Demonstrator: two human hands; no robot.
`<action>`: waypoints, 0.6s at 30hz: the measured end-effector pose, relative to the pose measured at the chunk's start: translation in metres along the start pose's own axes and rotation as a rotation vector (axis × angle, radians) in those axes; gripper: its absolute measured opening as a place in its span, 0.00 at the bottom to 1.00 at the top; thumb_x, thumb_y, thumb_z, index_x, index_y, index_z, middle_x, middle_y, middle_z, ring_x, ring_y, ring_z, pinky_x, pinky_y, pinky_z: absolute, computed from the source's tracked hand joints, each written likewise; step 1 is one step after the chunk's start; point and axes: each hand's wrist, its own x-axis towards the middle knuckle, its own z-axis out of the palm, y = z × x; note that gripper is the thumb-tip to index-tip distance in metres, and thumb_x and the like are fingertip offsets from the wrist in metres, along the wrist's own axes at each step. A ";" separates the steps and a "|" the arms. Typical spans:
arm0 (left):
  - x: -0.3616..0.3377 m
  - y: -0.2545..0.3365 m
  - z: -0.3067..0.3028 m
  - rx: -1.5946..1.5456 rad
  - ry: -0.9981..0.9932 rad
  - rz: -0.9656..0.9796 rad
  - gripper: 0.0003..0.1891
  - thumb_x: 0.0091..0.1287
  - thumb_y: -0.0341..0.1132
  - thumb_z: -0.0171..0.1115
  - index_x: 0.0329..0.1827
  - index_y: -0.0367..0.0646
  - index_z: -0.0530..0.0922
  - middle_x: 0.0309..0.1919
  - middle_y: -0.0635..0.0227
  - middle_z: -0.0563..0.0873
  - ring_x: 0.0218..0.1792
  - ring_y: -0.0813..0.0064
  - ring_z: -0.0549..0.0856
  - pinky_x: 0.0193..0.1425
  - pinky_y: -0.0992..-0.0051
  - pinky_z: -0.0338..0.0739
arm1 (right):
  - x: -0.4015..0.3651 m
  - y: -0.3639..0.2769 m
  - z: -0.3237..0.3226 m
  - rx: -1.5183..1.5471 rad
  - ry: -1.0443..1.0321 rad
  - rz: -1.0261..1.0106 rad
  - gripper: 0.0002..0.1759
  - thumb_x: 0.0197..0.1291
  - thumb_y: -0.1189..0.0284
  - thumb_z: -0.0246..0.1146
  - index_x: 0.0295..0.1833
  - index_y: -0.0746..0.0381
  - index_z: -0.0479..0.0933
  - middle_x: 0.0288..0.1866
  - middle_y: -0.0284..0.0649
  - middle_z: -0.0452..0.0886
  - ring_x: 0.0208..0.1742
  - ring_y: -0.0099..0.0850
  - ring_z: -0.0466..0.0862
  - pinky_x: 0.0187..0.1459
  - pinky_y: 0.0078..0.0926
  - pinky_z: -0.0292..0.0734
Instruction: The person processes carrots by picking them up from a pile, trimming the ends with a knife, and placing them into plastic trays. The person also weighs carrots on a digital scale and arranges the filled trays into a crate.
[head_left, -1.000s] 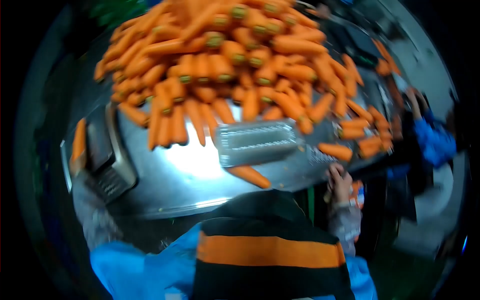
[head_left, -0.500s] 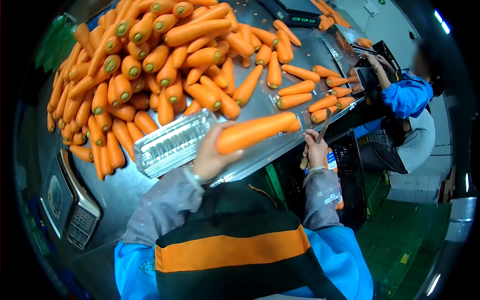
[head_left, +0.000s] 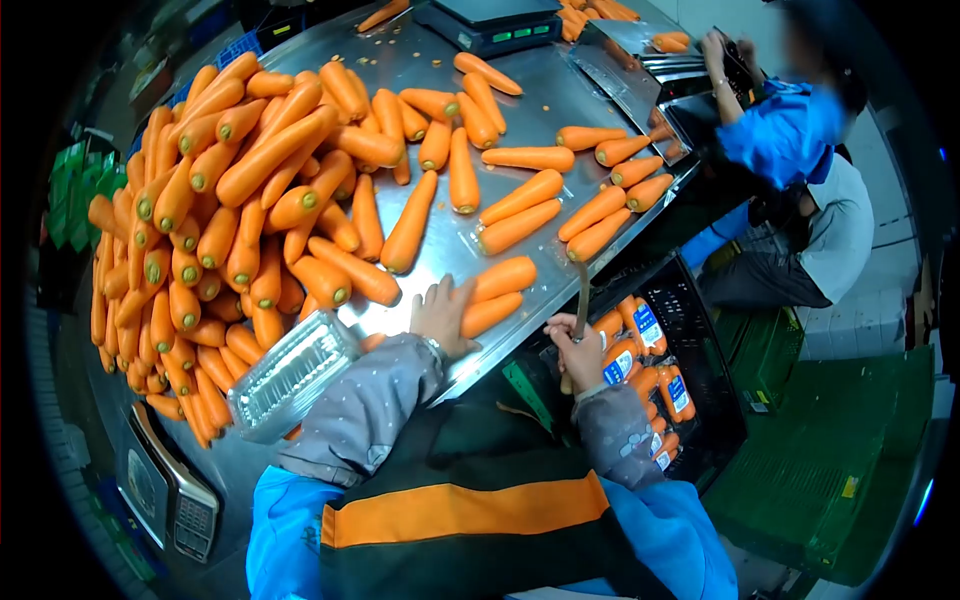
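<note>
My left hand lies over the metal table's front edge with its fingers spread. Against its thumb side are two carrots, side by side. My right hand is closed around a knife with a thin, dark blade pointing up and away from me. Left of my left hand, a stack of clear plastic trays rests by a big heap of carrots. Pairs of carrots are laid out farther right, some on clear trays.
Below my right hand stands a black crate holding labelled carrot packs. A scale is at lower left, another scale at the back. A co-worker in blue sleeves works at the far right, near green crates.
My left hand has set the carrots it held down on the table and let go. My right hand has moved slightly down and left, still holding the knife. The view has shifted.
</note>
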 end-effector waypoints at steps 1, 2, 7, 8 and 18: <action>0.010 0.007 -0.004 -0.012 -0.109 -0.032 0.52 0.41 0.46 0.75 0.71 0.52 0.54 0.58 0.55 0.69 0.62 0.55 0.66 0.60 0.54 0.64 | -0.004 0.000 -0.001 0.025 -0.017 0.015 0.08 0.62 0.78 0.58 0.45 0.66 0.77 0.35 0.36 0.82 0.14 0.14 0.68 0.13 0.11 0.62; 0.018 0.013 -0.007 -0.023 -0.214 -0.066 0.51 0.42 0.43 0.73 0.71 0.52 0.53 0.56 0.57 0.70 0.60 0.56 0.68 0.58 0.55 0.66 | -0.007 0.001 -0.003 0.049 -0.035 0.027 0.08 0.62 0.78 0.58 0.45 0.66 0.77 0.35 0.37 0.82 0.14 0.14 0.68 0.14 0.11 0.62; 0.024 0.008 -0.013 -0.281 -0.232 -0.090 0.51 0.40 0.40 0.75 0.70 0.47 0.56 0.51 0.53 0.76 0.55 0.51 0.73 0.58 0.56 0.69 | -0.010 -0.007 -0.018 0.054 -0.098 -0.011 0.08 0.60 0.77 0.59 0.45 0.65 0.78 0.35 0.37 0.83 0.18 0.15 0.71 0.17 0.11 0.62; 0.025 -0.002 -0.012 -0.472 -0.267 -0.065 0.50 0.40 0.38 0.75 0.69 0.45 0.57 0.50 0.53 0.78 0.53 0.53 0.77 0.60 0.61 0.70 | -0.010 -0.007 -0.021 0.068 -0.098 -0.035 0.08 0.61 0.77 0.59 0.45 0.65 0.78 0.35 0.37 0.83 0.18 0.15 0.71 0.17 0.11 0.62; 0.137 0.067 -0.045 -0.468 0.112 0.141 0.45 0.42 0.39 0.69 0.67 0.40 0.61 0.49 0.47 0.76 0.53 0.49 0.75 0.59 0.64 0.71 | -0.023 0.002 -0.052 0.141 -0.095 0.065 0.08 0.62 0.77 0.58 0.46 0.66 0.78 0.37 0.39 0.83 0.34 0.23 0.80 0.36 0.16 0.74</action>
